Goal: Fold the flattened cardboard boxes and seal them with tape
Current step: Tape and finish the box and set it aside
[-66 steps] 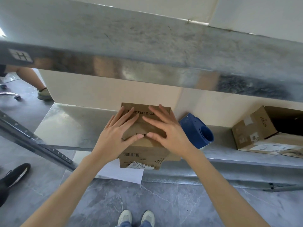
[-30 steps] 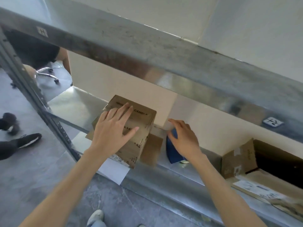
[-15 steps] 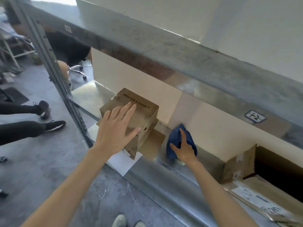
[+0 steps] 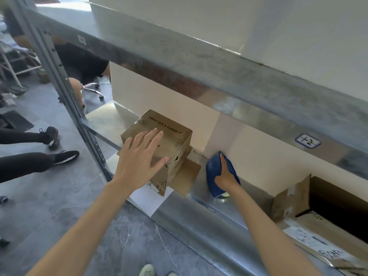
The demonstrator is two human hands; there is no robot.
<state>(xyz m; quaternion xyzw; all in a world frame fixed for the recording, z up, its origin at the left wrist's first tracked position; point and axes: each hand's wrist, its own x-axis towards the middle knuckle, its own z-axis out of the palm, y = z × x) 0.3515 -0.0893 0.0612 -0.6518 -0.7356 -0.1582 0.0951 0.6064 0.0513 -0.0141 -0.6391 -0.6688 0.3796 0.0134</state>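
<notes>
A small folded cardboard box (image 4: 175,136) printed "PROCTER & GAMBLE" stands on the lower metal shelf (image 4: 103,120), with a loose flap (image 4: 187,176) lying out at its right side. My left hand (image 4: 139,158) lies flat on the box's top, fingers spread and straight. To the right, a blue tape dispenser (image 4: 212,172) rests on the shelf against the wall. My right hand (image 4: 225,174) grips it, fingers curled round its top.
An open cardboard box (image 4: 294,196) and flat cardboard (image 4: 318,234) lie on the shelf at right. A white sheet (image 4: 147,200) hangs over the shelf edge under the box. The upper shelf beam (image 4: 199,76) overhangs. A shelf upright (image 4: 65,84) and other people's legs (image 4: 29,162) are at left.
My right hand left the box top, reached right and closed round the blue tape dispenser. My left hand stayed flat on the box. The view swung left.
</notes>
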